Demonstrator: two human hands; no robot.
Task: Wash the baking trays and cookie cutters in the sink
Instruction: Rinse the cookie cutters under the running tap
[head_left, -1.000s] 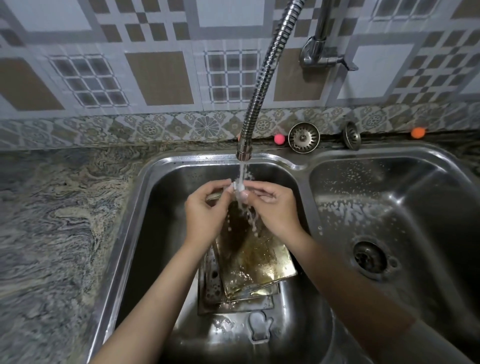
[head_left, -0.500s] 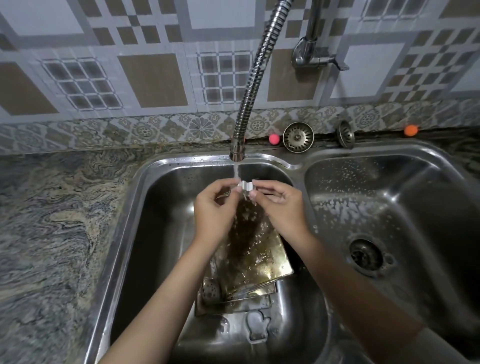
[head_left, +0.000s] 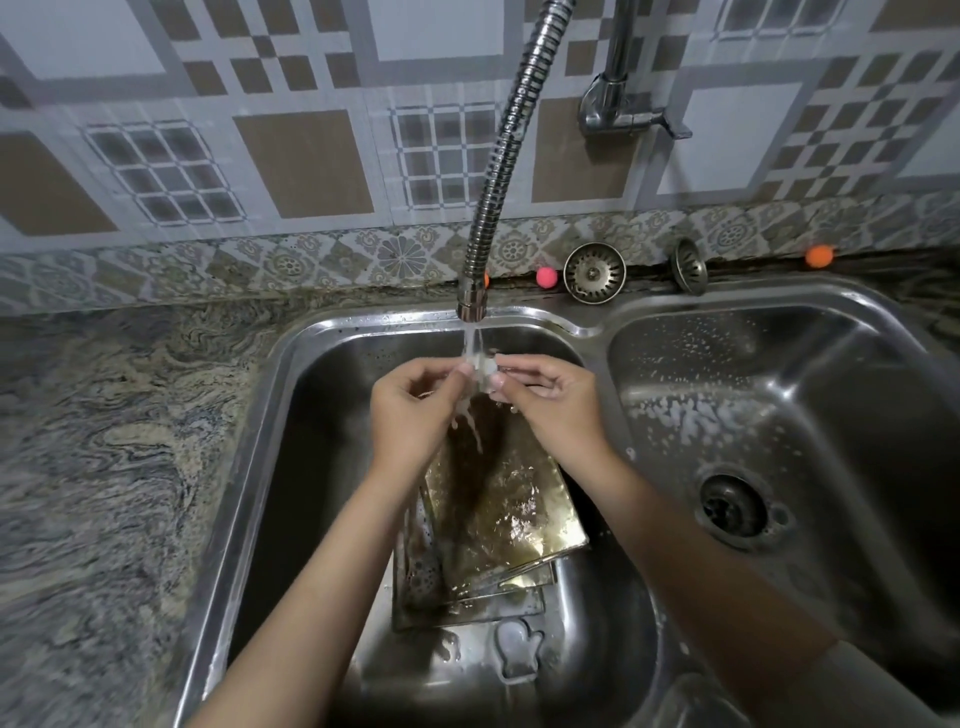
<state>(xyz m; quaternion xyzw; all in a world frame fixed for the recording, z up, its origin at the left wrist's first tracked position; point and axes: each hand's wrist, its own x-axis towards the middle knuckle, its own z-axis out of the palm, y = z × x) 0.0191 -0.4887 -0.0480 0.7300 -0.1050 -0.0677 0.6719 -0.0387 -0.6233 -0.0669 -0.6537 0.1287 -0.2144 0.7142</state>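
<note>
patterned brown and grey tiles (head_left: 304, 163) covered the wall behind a marbled stone counter (head_left: 114, 441), and a steel double sink (head_left: 244, 431) was set into that counter. a flexible chrome tap hose (head_left: 511, 140) curved down over the left basin, and water (head_left: 471, 344) ran from its nozzle. under that stream the person's left hand (head_left: 413, 415) and right hand (head_left: 553, 402) met, both pinching one small pale cookie cutter (head_left: 483, 370) between thumb and fingertips, a narrow grip from each side; its shape was too blurred by the water to tell. below the hands a stack of baking trays (head_left: 498, 519) lay in the left basin, the top one brownish and wet, tilted across the ones beneath. a mitten-shaped cookie cutter (head_left: 517, 649) lay flat on the basin floor just in front of the stack, nearest the person. the right basin (head_left: 779, 415) had soap suds spattered on its walls and an open drain (head_left: 733, 506). on the ledge at the back stood two metal sink strainers, one (head_left: 594, 271) facing forward and the other (head_left: 688, 266) on its edge, with a small pink ball (head_left: 546, 277) beside the first and an orange ball (head_left: 819, 255) farther right.
</note>
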